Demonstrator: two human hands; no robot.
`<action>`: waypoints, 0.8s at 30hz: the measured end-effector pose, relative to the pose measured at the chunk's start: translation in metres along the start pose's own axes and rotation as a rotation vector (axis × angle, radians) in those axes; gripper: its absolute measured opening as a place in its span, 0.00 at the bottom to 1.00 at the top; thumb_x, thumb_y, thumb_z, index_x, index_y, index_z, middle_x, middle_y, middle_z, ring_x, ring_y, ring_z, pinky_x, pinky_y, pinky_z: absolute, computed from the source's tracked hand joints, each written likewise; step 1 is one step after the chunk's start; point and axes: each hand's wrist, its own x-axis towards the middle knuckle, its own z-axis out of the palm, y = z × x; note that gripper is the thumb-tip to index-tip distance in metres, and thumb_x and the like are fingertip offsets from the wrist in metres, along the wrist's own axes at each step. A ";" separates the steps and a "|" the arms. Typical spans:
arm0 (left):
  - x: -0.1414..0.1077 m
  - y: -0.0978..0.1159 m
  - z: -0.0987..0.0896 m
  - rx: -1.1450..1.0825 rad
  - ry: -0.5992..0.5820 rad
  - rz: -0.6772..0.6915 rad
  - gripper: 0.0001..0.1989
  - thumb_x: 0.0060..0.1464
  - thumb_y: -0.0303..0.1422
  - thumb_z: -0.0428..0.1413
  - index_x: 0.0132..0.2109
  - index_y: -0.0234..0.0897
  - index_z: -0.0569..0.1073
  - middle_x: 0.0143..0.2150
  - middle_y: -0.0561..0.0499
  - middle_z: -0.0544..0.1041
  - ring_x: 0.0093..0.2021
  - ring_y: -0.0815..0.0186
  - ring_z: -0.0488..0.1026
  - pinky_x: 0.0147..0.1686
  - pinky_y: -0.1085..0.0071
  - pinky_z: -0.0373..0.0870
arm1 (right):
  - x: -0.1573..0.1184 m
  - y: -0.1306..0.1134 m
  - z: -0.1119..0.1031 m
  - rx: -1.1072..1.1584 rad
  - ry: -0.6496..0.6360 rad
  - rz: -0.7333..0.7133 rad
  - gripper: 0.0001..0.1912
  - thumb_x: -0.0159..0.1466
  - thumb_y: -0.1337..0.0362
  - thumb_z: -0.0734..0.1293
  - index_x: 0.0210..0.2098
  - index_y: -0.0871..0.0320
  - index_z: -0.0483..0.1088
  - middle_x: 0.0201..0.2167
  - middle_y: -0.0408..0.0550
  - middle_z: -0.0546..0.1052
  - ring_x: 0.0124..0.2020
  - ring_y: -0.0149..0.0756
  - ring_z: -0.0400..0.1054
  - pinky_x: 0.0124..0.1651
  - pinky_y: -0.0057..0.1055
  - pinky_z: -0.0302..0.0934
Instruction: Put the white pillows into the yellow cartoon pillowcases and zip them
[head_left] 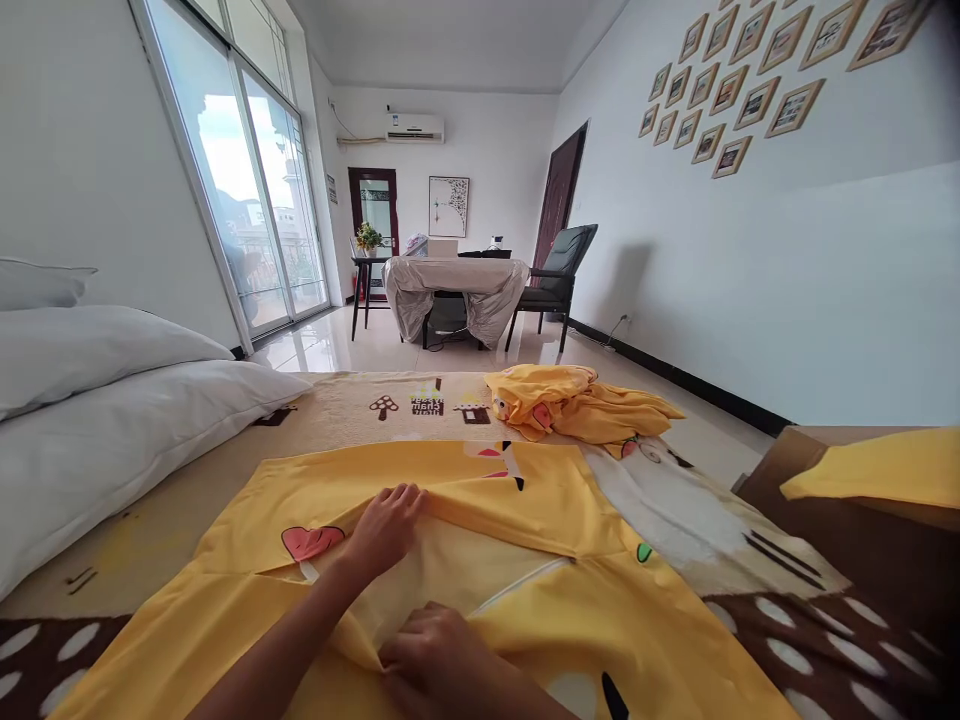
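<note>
A yellow zippered fabric cover (247, 520) with cartoon prints lies spread over the bed, its long opening gaping to show a paler inside. My left hand (388, 525) is closed on the far edge of that opening, near a red heart print. Lower down, my right hand (431, 650) has its fingers curled round the near edge. A white zipper strip (521, 585) runs along the opening to the right of my hands. The fingertips of my right hand are partly hidden in the folds.
A crumpled yellow cloth (577, 400) lies on the bed's far side, on a patterned blanket (352, 405). White pillows (135, 420) are stacked at left. At right stands a cardboard box (810, 540) with yellow fabric (892, 468) over it. Beyond are a covered table (457, 270) and a chair (559, 270).
</note>
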 end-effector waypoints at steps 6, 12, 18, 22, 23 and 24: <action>0.032 0.003 0.018 0.043 -0.092 0.000 0.14 0.58 0.25 0.42 0.44 0.33 0.71 0.43 0.39 0.73 0.45 0.54 0.69 0.44 0.59 0.64 | 0.001 0.005 0.007 -0.049 0.012 -0.031 0.02 0.57 0.66 0.65 0.28 0.57 0.67 0.26 0.40 0.76 0.28 0.29 0.69 0.35 0.25 0.55; 0.048 -0.003 0.016 -0.059 -0.110 -0.079 0.13 0.57 0.24 0.43 0.37 0.34 0.72 0.39 0.41 0.76 0.43 0.57 0.71 0.43 0.63 0.64 | 0.003 0.011 0.018 -0.111 0.010 -0.061 0.04 0.57 0.64 0.65 0.30 0.57 0.71 0.27 0.42 0.78 0.30 0.31 0.71 0.37 0.25 0.58; 0.053 -0.011 0.015 -0.258 -0.170 -0.102 0.13 0.55 0.26 0.44 0.38 0.38 0.73 0.35 0.49 0.77 0.35 0.66 0.73 0.33 0.73 0.66 | 0.004 0.014 0.022 -0.131 0.005 -0.056 0.05 0.56 0.64 0.66 0.31 0.56 0.72 0.29 0.42 0.79 0.31 0.32 0.72 0.37 0.25 0.60; 0.055 -0.009 0.015 -0.303 -0.133 -0.080 0.14 0.56 0.29 0.46 0.43 0.41 0.74 0.44 0.49 0.76 0.45 0.65 0.71 0.43 0.72 0.66 | 0.005 0.015 0.022 -0.109 0.016 -0.062 0.07 0.56 0.64 0.65 0.33 0.56 0.73 0.29 0.43 0.79 0.32 0.33 0.73 0.38 0.25 0.61; 0.056 -0.008 0.015 -0.300 -0.117 -0.087 0.14 0.57 0.29 0.45 0.42 0.41 0.74 0.44 0.48 0.75 0.47 0.64 0.70 0.45 0.71 0.66 | 0.005 0.016 0.023 -0.107 0.019 -0.067 0.08 0.56 0.64 0.65 0.34 0.57 0.73 0.30 0.43 0.79 0.32 0.33 0.73 0.38 0.25 0.61; 0.057 -0.007 0.016 -0.293 -0.102 -0.102 0.14 0.58 0.30 0.43 0.41 0.40 0.74 0.44 0.47 0.74 0.47 0.63 0.70 0.45 0.70 0.66 | 0.006 0.017 0.024 -0.109 0.016 -0.072 0.08 0.56 0.64 0.65 0.35 0.57 0.74 0.30 0.44 0.79 0.32 0.33 0.73 0.38 0.25 0.61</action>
